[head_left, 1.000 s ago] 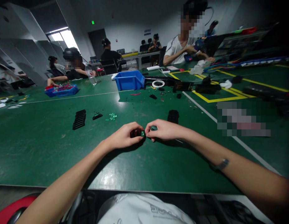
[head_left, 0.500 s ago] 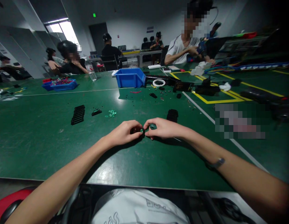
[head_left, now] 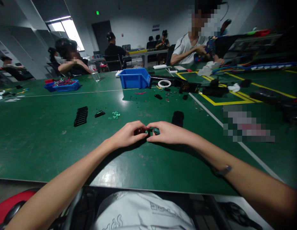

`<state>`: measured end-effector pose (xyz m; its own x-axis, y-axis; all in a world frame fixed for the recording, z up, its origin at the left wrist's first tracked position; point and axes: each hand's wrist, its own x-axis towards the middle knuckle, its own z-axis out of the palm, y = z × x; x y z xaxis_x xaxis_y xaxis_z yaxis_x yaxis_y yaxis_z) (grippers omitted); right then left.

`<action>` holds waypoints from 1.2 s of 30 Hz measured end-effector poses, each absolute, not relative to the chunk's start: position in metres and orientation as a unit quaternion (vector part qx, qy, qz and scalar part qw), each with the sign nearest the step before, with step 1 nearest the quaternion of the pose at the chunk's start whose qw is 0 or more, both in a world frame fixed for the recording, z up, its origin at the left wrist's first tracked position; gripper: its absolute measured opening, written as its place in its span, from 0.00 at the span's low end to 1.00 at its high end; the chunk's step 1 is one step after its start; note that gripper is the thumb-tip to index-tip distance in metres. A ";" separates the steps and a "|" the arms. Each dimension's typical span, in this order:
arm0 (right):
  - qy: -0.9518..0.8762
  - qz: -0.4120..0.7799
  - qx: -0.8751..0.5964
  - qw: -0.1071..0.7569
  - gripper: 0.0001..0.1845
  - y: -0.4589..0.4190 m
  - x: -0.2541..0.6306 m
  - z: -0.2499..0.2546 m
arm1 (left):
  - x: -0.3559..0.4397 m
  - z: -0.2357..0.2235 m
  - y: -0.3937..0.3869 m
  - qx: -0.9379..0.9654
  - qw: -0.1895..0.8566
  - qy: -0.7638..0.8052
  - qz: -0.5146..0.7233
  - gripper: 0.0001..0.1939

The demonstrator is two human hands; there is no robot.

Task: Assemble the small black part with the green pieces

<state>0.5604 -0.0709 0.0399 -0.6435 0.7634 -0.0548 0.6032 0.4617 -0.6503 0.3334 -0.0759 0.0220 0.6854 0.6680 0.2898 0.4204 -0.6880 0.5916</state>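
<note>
My left hand [head_left: 132, 134] pinches a small shiny green piece [head_left: 146, 132] between thumb and fingertips, low over the green table. Facing it, my right hand [head_left: 167, 131] has its thumb and forefinger curled close to the same piece. A dark green rounded shape [head_left: 156, 131] shows inside the right hand's curl; what it is, I cannot make out. Just behind the right hand lies a black ribbed block [head_left: 178, 118]. Farther left are a black slotted strip [head_left: 80, 116], a small black part with green bits on it [head_left: 100, 113] and a loose pile of green pieces [head_left: 115, 115].
A blue bin [head_left: 134, 79] stands at the back centre, near a white ring [head_left: 164, 83] and scattered small black parts. Another blue tray [head_left: 66, 85] holds red and coloured bits. A water bottle [head_left: 95, 74] stands behind. A co-worker [head_left: 190, 48] sits opposite on the right.
My right thumb and forefinger have parted slightly and shifted a little at the small green piece. My left hand keeps its pinch with hardly any movement.
</note>
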 end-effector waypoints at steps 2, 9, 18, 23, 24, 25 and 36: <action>-0.847 0.323 -0.403 0.123 0.23 -0.071 0.561 0.040 | 0.334 0.022 -0.075 0.886 0.247 0.305 0.247 0.11; -0.851 0.315 -0.403 0.122 0.23 -0.071 0.562 0.040 | 0.335 0.021 -0.076 0.885 0.252 0.303 0.247 0.11; -0.850 0.317 -0.404 0.117 0.23 -0.070 0.561 0.041 | 0.336 0.022 -0.078 0.891 0.239 0.304 0.239 0.10; -0.849 0.319 -0.405 0.117 0.23 -0.071 0.561 0.042 | 0.336 0.023 -0.078 0.893 0.235 0.308 0.230 0.10; -0.849 0.320 -0.404 0.117 0.23 -0.071 0.561 0.042 | 0.336 0.023 -0.078 0.893 0.236 0.308 0.229 0.10; -0.849 0.320 -0.403 0.118 0.23 -0.071 0.561 0.042 | 0.336 0.023 -0.078 0.893 0.237 0.308 0.228 0.10; -0.847 0.323 -0.404 0.118 0.23 -0.072 0.562 0.043 | 0.335 0.023 -0.078 0.890 0.247 0.312 0.222 0.09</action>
<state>0.5622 -0.0720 0.0429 -0.6454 0.7613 -0.0623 0.6093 0.4639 -0.6431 0.3351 -0.0779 0.0233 0.7068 0.6648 0.2420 0.4456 -0.6840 0.5775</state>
